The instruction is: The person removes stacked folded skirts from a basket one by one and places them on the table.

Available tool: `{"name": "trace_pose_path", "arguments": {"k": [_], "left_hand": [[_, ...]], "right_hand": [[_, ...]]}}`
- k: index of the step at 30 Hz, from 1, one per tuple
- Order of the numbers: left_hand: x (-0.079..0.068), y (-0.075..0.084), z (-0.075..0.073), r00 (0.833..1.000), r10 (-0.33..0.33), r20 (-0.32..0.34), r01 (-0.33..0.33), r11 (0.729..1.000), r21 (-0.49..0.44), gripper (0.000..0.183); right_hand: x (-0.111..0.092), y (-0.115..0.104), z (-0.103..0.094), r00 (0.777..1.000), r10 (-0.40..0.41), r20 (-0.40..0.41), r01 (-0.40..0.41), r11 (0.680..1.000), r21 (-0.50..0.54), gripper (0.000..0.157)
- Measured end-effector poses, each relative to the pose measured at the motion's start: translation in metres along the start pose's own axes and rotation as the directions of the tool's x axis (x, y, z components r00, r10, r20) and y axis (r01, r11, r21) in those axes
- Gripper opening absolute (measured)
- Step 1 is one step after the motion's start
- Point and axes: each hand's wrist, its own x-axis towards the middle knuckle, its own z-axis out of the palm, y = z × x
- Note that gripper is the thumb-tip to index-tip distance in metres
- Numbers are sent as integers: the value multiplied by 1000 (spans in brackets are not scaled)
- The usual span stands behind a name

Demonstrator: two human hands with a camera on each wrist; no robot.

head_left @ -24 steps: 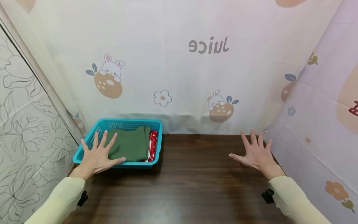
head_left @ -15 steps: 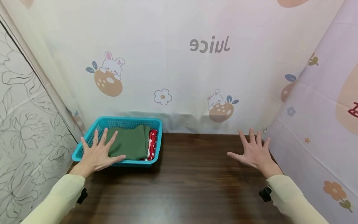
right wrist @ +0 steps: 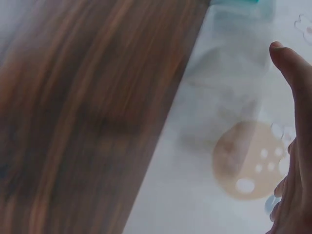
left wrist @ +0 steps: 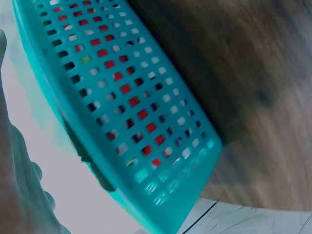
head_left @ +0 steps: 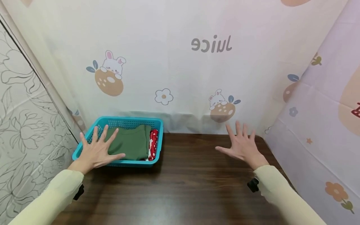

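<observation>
A teal plastic basket (head_left: pixel 153 163) stands at the back left of the table, its side pierced with square holes. Inside lies a folded dark green cloth (head_left: pixel 130 143), with a red cloth with white dots (head_left: pixel 153 144) along its right side. My left hand (head_left: pixel 95 153), fingers spread wide, hovers over the basket's near left part and holds nothing. Through the holes in the left wrist view, red and white fabric shows. Also spread and holding nothing, my right hand (head_left: pixel 241 146) is above the right part of the table, well away from the basket.
The dark wooden table (head_left: pixel 180 187) runs back to a pale printed curtain (head_left: pixel 174 62). Another printed cloth (head_left: pixel 317 125) borders the right side, and a flower-patterned panel (head_left: pixel 28 131) borders the left.
My right hand has moved left and a little farther back. The left hand has shifted only slightly. The basket and the cloths in it look unmoved.
</observation>
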Motion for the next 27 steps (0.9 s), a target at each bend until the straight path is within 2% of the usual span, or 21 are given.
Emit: {"name": "trace_pose_path", "arguments": {"k": [11, 16, 21, 27], "left_hand": [[9, -15, -36, 998, 34, -51, -31, 997, 65, 111], [11, -25, -50, 998, 14, -57, -12, 999, 40, 111], [13, -36, -57, 998, -27, -52, 27, 1000, -15, 111], [14, -47, -54, 998, -64, -5, 63, 995, -72, 109]], "right_hand": [[57, -66, -14, 995, -97, -14, 98, 987, 130, 117], [74, -98, -18, 993, -121, -4, 119, 972, 205, 116], [87, -131, -24, 991, -134, 6, 127, 949, 290, 116], [98, -169, -26, 991, -128, 33, 105, 912, 398, 116]]}}
